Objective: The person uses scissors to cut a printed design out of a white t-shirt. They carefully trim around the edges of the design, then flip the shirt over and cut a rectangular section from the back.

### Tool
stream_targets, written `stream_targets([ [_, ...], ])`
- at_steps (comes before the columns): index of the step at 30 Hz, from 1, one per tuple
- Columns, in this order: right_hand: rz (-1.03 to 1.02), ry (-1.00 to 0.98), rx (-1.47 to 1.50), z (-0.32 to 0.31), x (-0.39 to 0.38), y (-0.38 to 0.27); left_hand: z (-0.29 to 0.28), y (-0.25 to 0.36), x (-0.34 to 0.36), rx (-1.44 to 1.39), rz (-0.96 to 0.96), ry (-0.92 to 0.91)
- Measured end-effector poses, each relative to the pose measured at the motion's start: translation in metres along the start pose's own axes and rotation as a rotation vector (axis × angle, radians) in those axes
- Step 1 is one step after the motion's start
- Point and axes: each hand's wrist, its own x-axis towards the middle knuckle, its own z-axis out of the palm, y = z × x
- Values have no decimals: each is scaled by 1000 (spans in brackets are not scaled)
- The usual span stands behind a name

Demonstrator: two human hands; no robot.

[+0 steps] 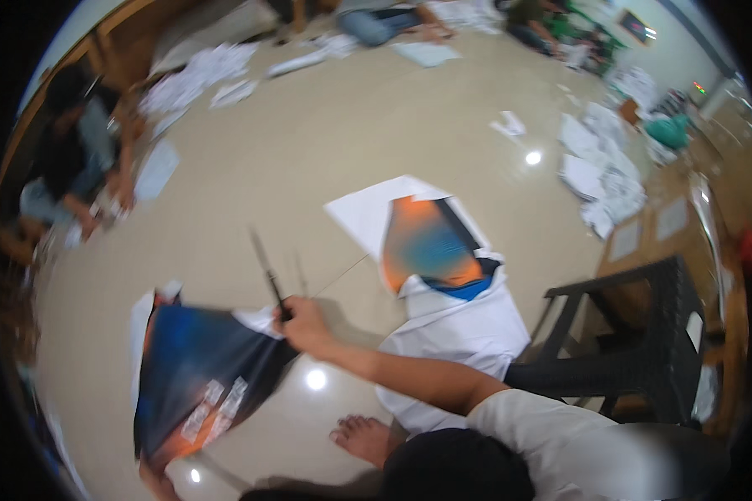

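My right hand is closed round a pair of dark-handled scissors, their blades spread and pointing away from me. Below and left of it hangs a printed fabric piece in black, blue and orange, with a white edge and two pale printed strips. My left hand, partly cut off at the lower left, grips its near corner. The fabric's upper right corner meets my right hand; whether those fingers also pinch it I cannot tell. Another printed piece, orange and blue with white fabric around it, lies on the floor.
A black plastic stool stands at my right, beside cardboard boxes. My bare foot rests on the tiled floor. White scraps are heaped at the right and more at the far left. A person sits at the left; others are farther back.
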Motion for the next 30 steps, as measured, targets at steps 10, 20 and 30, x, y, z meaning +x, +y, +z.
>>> stream_targets([
  [10, -51, -105, -458, -28, -23, 84, 100, -82, -90, 996, 322, 680],
  [20, -131, -61, -676, -79, -73, 86, 379, -31, -217, 918, 760, -247],
  [30, -238, -92, -729, -78, -47, 72, 463, -53, -251, 1075, 836, -405],
])
